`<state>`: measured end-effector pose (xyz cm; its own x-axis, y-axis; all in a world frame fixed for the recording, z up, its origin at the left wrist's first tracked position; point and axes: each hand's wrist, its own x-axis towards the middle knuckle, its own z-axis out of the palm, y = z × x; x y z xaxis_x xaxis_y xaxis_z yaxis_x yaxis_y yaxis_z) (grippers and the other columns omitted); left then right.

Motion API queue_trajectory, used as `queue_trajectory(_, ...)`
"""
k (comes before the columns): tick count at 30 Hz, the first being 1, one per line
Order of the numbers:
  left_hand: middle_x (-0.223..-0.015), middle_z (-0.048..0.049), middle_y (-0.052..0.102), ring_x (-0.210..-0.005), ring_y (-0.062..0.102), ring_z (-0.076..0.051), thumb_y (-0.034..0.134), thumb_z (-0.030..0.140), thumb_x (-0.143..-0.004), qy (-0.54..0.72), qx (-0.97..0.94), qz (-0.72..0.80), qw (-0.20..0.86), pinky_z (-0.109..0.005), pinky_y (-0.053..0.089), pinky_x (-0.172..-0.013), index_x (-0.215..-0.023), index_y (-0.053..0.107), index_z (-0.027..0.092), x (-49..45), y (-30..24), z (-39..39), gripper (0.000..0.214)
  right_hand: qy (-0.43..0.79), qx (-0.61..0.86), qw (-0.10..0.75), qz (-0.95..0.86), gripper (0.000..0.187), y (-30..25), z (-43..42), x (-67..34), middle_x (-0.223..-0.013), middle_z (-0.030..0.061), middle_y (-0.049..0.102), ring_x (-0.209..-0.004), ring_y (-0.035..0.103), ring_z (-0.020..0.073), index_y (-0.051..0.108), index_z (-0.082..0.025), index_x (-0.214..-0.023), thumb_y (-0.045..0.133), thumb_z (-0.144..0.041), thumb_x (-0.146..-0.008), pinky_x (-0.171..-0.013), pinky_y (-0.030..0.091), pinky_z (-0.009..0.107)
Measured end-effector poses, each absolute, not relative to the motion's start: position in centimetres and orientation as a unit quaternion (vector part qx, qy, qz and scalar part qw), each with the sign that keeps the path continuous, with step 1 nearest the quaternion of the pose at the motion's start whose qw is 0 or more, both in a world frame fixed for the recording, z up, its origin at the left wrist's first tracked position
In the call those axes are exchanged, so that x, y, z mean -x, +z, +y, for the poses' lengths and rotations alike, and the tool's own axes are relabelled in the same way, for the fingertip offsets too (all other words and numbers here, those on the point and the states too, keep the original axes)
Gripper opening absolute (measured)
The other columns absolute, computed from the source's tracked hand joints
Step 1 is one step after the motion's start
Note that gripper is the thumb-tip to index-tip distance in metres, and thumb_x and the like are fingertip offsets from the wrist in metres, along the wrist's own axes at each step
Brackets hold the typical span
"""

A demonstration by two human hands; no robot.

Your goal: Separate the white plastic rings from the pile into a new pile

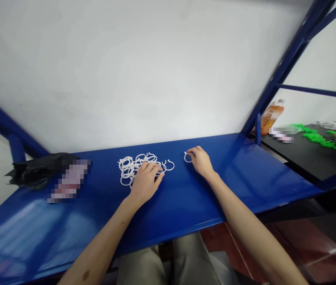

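Rings under left hand, well inside table edge

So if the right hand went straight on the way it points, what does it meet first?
The single white ring, right at the right hand's fingertips. Past it, only bare blue table up to the white wall, though depth is hard to judge.

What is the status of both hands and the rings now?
Left hand flat on ring pile. Right hand fingertips on single ring, apart from pile. Black bag far left, not between them.
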<state>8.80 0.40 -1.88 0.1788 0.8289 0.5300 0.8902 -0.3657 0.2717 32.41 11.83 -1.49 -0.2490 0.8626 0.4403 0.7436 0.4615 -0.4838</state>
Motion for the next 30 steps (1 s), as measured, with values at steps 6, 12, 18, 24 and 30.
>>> queue_trajectory(6,-0.119,-0.008,0.067,-0.115,0.052,-0.03,0.057,0.029,-0.094,-0.261,0.767,-0.581,0.079,-0.05,0.044,-0.098,-0.101,0.071,0.022,-8.8,-2.3,0.3,0.017,-0.004,0.552,0.265,-0.791,0.023,-1.3,11.8,-33.2,-0.108,0.014,0.066,-0.106,0.056,0.0281,0.072,-0.016,-0.109,0.052,-0.023,-0.099,-0.095,0.045,0.039)
queue_trajectory(12,-0.118,-0.0086,0.067,-0.113,0.052,-0.03,0.056,0.03,-0.095,-0.244,0.768,-0.586,0.087,-0.048,0.044,-0.095,-0.098,0.071,0.022,-9.1,-2.3,0.4,0.018,0.052,0.457,0.237,-0.856,0.026,-1.7,8.4,-28.7,-0.106,0.0096,0.066,-0.101,0.059,0.0223,0.069,-0.019,-0.11,0.054,-0.037,-0.1,-0.092,0.046,0.033)
queue_trajectory(18,-0.111,-0.0088,0.069,-0.109,0.052,-0.031,0.054,0.026,-0.094,-0.218,0.756,-0.607,0.114,-0.048,0.042,-0.093,-0.092,0.071,0.021,-8.9,-2.3,0.5,0.018,0.087,0.53,0.208,-0.817,0.012,-1.9,7.9,-27.7,-0.102,0.0082,0.066,-0.097,0.06,0.0205,0.067,-0.019,-0.095,0.06,-0.028,-0.094,-0.082,0.046,0.029)
queue_trajectory(24,-0.107,-0.0081,0.07,-0.106,0.053,-0.031,0.058,0.032,-0.093,-0.276,0.737,-0.606,0.118,-0.05,0.039,-0.092,-0.095,0.069,0.023,-9.0,-2.1,0.3,0.015,0.188,0.492,0.293,-0.798,0.006,-1.7,8.5,-28.6,-0.081,0.004,0.069,-0.072,0.063,0.0158,0.061,-0.018,-0.086,0.062,-0.021,-0.09,-0.068,0.046,0.027)
queue_trajectory(30,-0.1,-0.003,0.074,-0.102,0.058,-0.026,0.054,0.034,-0.097,-0.378,0.701,-0.604,0.006,-0.044,0.039,-0.091,-0.105,0.066,0.025,-9.4,-1.2,0.2,0.017,0.271,0.304,0.382,-0.83,0.011,-1.0,7.2,-28.4,-0.08,0.0004,0.069,-0.065,0.061,0.0128,0.063,-0.02,-0.101,0.058,-0.029,-0.097,-0.065,0.048,0.025)
